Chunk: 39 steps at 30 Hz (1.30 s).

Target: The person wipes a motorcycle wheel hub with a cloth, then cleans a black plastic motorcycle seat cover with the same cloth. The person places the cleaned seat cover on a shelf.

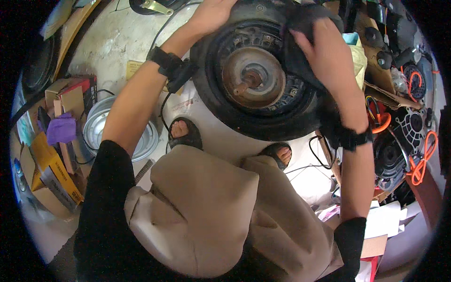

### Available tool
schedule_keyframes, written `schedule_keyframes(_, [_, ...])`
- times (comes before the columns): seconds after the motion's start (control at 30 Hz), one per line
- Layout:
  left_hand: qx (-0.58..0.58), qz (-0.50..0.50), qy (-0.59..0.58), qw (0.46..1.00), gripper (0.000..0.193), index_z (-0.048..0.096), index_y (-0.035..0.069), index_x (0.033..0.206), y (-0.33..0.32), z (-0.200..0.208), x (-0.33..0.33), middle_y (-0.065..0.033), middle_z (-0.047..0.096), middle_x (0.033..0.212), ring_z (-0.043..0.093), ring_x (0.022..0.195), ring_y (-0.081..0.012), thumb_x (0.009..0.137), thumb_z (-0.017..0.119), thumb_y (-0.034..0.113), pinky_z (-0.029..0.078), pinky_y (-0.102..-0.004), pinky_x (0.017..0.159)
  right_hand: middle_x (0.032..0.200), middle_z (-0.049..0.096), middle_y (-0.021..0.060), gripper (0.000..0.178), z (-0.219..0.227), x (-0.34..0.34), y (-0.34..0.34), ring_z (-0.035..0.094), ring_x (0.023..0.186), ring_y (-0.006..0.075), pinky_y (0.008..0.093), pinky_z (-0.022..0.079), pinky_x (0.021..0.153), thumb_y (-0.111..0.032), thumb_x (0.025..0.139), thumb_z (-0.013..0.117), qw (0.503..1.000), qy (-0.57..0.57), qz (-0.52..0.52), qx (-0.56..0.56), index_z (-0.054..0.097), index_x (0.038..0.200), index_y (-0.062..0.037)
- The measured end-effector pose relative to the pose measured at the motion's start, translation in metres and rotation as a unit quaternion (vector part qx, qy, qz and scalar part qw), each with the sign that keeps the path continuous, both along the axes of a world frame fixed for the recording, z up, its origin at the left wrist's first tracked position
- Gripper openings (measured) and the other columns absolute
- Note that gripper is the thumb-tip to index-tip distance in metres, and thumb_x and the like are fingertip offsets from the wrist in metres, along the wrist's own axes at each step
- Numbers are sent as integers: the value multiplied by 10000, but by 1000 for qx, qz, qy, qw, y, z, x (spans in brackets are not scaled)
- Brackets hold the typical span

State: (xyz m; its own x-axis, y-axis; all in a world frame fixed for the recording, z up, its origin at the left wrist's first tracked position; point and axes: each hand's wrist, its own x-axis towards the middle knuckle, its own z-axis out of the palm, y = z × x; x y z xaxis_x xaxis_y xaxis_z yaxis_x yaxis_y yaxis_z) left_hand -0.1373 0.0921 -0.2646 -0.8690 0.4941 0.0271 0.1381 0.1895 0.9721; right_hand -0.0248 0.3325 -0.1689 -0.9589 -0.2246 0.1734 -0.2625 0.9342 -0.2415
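Note:
In front of my feet a black tyre [211, 101] is fitted on a wheel with a rusty round hub [230, 77] and a short axle stub [244, 85] pointing up towards me. At the tyre's upper left rests my left hand [213, 15]; its fingers run out of the picture at the top. My right hand [326, 54] is over the wheel's right side, slightly blurred. Its fingers are closed on a dark, soft, cloth-like piece [298, 54] that covers part of the rim there. Exactly what this piece is cannot be made out.
A silver wheel rim [148, 141] lies left of my foot, beside cardboard boxes [51, 174] and a purple cloth [62, 128]. Orange cable [425, 160] and black motor-like parts [390, 150] crowd the right. Thin black cables [162, 110] run over the floor.

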Motion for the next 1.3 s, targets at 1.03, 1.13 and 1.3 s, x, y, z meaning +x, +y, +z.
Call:
schedule_keyframes(1.03, [-157, -149, 49, 975, 518, 487, -12, 1299, -8, 43, -5, -230, 615, 1197, 608, 1088, -331, 1008, 473, 416, 451, -408, 931, 952, 683, 235, 656, 5, -73, -60, 661, 898, 383, 448, 521, 801, -550, 752, 690, 990, -94, 83, 65, 649, 1079, 17])
schedule_keyframes(1.13, [-189, -100, 106, 971, 504, 596, -51, 1141, -5, 46, 0, -273, 654, 1020, 635, 953, -402, 971, 536, 419, 486, -418, 844, 1000, 672, 233, 680, 12, -71, -58, 656, 914, 385, 446, 521, 800, -549, 754, 698, 991, -82, 87, 64, 626, 1114, 23])
schedule_keyframes(1.3, [-274, -17, 208, 939, 447, 635, -87, 928, -5, 61, 5, -295, 623, 817, 618, 788, -437, 909, 634, 359, 503, -418, 732, 1073, 649, 236, 703, 5, -66, -48, 644, 953, 382, 451, 516, 822, -543, 746, 722, 995, -24, 87, 53, 613, 1144, 26])
